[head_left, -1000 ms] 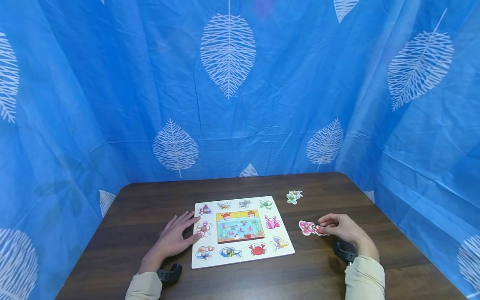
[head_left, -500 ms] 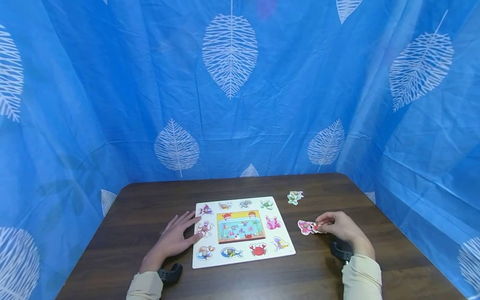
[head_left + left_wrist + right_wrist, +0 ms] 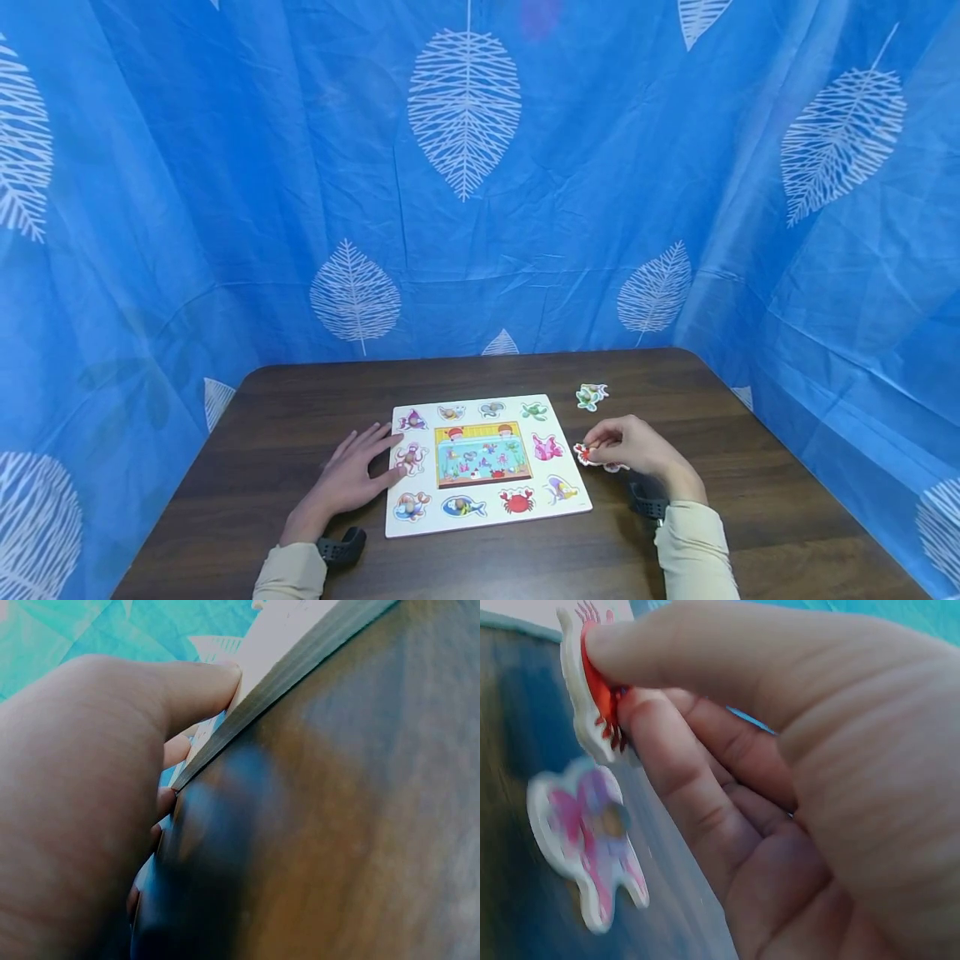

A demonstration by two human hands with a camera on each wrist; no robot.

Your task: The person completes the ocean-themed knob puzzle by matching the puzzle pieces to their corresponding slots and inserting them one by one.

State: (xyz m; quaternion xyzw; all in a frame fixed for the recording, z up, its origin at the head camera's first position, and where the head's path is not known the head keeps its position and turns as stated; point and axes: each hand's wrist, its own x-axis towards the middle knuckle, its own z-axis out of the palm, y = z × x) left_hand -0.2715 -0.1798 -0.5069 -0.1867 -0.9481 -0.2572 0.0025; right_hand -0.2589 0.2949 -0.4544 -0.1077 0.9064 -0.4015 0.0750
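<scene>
Between thumb and fingertips my right hand (image 3: 637, 450) pinches a red crab puzzle piece (image 3: 583, 455), just off the right edge of a white wooden puzzle board (image 3: 512, 408). In the right wrist view the crab piece (image 3: 596, 690) is tilted on edge, and a pink puzzle piece (image 3: 570, 832) with a round wooden knob lies on the table below it. My left hand (image 3: 348, 475) rests with spread, extended fingers on the board's left edge; its thumb (image 3: 202, 690) lies along that edge in the left wrist view. Red crab (image 3: 517, 501) and pink (image 3: 547, 447) pictures show on the board.
Green turtle and fish puzzle pieces (image 3: 590, 397) overlap on the table beyond my right hand. Several knobbed pieces sit in the board's left and upper places. A dark wood table (image 3: 750, 500) carries everything, with a blue leaf-print curtain (image 3: 525, 275) around it.
The right hand has lifted the crab piece from beside the pink piece and moved it left to the board's edge. The left hand stays where it was.
</scene>
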